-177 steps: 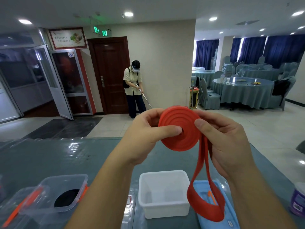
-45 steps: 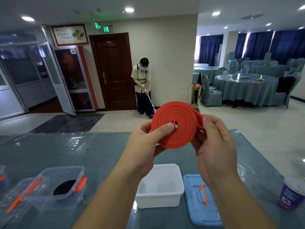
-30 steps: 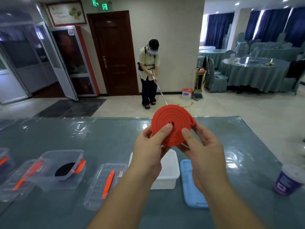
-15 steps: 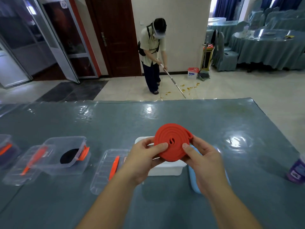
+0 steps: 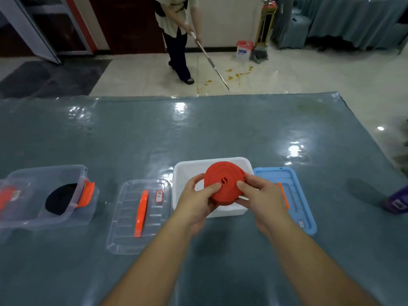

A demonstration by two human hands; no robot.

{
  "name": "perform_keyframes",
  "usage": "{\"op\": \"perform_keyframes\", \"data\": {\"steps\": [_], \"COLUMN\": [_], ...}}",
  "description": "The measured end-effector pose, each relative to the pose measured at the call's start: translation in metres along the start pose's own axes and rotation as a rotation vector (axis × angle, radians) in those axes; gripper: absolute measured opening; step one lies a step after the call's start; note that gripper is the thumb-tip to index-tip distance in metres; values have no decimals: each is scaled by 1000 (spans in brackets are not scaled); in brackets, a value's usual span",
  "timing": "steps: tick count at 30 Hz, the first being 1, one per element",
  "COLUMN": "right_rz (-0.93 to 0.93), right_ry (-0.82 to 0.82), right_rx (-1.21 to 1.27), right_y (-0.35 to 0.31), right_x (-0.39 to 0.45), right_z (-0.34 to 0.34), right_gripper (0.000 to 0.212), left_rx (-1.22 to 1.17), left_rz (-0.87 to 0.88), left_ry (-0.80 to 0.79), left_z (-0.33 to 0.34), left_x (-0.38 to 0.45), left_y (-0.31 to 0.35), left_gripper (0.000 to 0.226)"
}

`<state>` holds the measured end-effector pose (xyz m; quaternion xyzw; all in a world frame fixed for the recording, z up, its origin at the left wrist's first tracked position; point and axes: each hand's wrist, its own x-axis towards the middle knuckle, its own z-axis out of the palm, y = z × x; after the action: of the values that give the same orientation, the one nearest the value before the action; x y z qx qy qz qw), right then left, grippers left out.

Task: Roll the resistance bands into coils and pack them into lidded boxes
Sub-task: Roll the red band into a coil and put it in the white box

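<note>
Right over the white box (image 5: 181, 191) you've got the red band (image 5: 224, 185), wound up into a tight flat coil and tilted toward you. Your left hand (image 5: 196, 199) grips its left edge, thumb pressed on the face near the little centre hole, fingers curled underneath. Your right hand (image 5: 260, 202) does the same on the right edge, thumb on top, fingers wrapped behind (the loose tail end sits just under that hand's fingertips). So both hands are clamped on the coil, which hangs above the open box, and I can't tell if it touches the rim.

Just right of the box lies the blue lid (image 5: 295, 195), flat on the table (image 5: 198, 133), with an orange handle. Left of the box is a clear lid (image 5: 123, 228) with an orange handle too. Further left sits a clear box (image 5: 28, 195) with orange clips, a black coil (image 5: 58, 200) inside it. A purple tub (image 5: 397, 202) pokes in at the right edge.

Past the table, someone (image 5: 176, 29) is working a mop (image 5: 212, 62) over yellow spots on the tiled floor, a small red bucket (image 5: 244, 49) nearby.
</note>
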<state>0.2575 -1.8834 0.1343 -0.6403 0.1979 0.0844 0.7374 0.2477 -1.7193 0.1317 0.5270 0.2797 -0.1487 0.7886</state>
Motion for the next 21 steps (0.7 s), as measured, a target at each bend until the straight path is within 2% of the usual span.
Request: {"op": "perform_keyframes", "data": {"steps": [3, 8, 12, 15, 21], "right_rz": [63, 120, 150, 141, 233], "right_ry": [-20, -51, -67, -78, -82], "right_rx": [-69, -242, -391, -547, -717], "right_y": [18, 35, 46, 56, 89], "right_x": [30, 75, 106, 126, 165], "right_z": [9, 22, 30, 34, 39], "right_gripper": [22, 30, 33, 27, 33], "left_rx": [143, 551, 665, 744, 871], "left_rz": [-46, -21, -63, -129, -209], "left_ry": [29, 182, 221, 254, 246], "left_z": [-7, -10, -12, -15, -21], "left_x": [32, 77, 110, 133, 173], "left_y": [-1, -3, -9, -21, -40], "left_gripper": [37, 29, 17, 25, 31]}}
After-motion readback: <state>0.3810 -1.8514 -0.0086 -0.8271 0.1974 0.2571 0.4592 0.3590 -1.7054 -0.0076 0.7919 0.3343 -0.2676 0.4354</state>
